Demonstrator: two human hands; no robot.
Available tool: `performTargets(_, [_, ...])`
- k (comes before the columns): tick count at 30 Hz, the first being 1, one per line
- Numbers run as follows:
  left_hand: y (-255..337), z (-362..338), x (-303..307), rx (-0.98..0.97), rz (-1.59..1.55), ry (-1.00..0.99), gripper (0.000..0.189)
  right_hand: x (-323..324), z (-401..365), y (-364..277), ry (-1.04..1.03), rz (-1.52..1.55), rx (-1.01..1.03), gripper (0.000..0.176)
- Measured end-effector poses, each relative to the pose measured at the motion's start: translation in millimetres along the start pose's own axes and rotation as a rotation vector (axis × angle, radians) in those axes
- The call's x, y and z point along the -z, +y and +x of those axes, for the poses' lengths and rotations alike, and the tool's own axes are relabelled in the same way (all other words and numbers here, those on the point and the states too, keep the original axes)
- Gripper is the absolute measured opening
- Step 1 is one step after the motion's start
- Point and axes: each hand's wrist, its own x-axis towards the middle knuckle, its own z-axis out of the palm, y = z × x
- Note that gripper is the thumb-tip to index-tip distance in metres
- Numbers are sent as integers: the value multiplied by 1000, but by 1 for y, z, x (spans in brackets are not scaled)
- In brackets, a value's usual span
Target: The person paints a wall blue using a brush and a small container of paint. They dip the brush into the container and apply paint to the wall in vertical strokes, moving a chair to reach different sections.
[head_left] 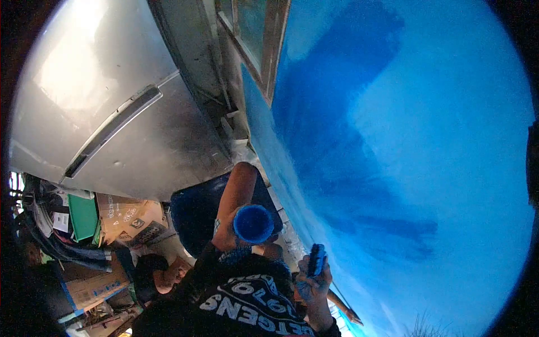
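Note:
A round cup (253,224) with blue paint inside sits in front of my chest, its opening facing up toward me. My left hand (227,238) is closed about it, though the cup hides most of the fingers. Lower and to the right, my right hand (312,284), smeared with blue, grips a paintbrush (317,260) with dark blue bristles. This brush is close to the blue wall (460,163) and seems apart from it. Darker blue strokes (337,151) cover part of the lighter wall.
A silver refrigerator (135,140) stands at upper left, with a dark blue seat-like object (193,213) below it. Cardboard boxes (126,216) and a green bin (83,216) are piled at left. Another person's arm (168,278) shows below them. A window frame (272,62) borders the wall.

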Motion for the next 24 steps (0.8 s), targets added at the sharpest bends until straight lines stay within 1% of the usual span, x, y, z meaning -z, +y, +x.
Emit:
performTargets(1, [1, -5, 4, 17, 2, 34, 100, -11, 1, -7, -331, 228, -397, 49])
performTargets(2, [2, -10, 7, 33, 5, 57, 100, -21, 4, -5, -324, 228, -404, 49])
performTargets(4, [4, -17, 12, 60, 3, 100, 100, -39, 9, -2, -300, 167, -504, 45])
performTargets(5, [4, -19, 14, 72, 0, 121, 100, -50, 16, -1, -370, 166, -599, 44])
performTargets(6, [5, -21, 15, 83, -2, 133, 100, -58, 16, 2, -362, 161, -606, 44])
performTargets(8, [6, -20, 17, 98, 3, 144, 101, -73, 10, 14, -205, -245, -254, 46])
performTargets(9, [7, -19, 17, 108, 0, 146, 101, -74, 10, 19, -195, -242, -261, 46])
performTargets(11, [9, -14, 18, 113, 7, 144, 101, -74, 16, 27, -560, -787, 261, 44])
performTargets(12, [9, -10, 18, 114, 10, 141, 101, -74, 22, 26, -561, -784, 264, 44])
performTargets(14, [10, 0, 18, 113, 18, 123, 101, -70, 28, 21, -193, -277, -248, 43])
performTargets(15, [12, 5, 17, 113, 21, 113, 101, -72, 28, 20, -191, -272, -245, 43])
performTargets(17, [14, 15, 16, 117, 32, 91, 102, -80, 33, 17, -346, 206, -534, 41])
performTargets(18, [18, 23, 14, 118, 38, 75, 102, -81, 38, 18, -353, 210, -528, 41])
performTargets(20, [22, 37, 10, 131, 63, 24, 102, -76, 45, 20, -522, 165, -404, 41])
performTargets(21, [27, 45, 7, 151, 79, -8, 102, -77, 42, 21, -503, 168, -400, 41])
performTargets(23, [38, 65, -1, 253, 104, -72, 102, -93, 43, 18, -683, 41, -106, 40])
performTargets(24, [46, 75, -5, 315, 115, -107, 102, -100, 42, 14, -676, 37, -103, 40])
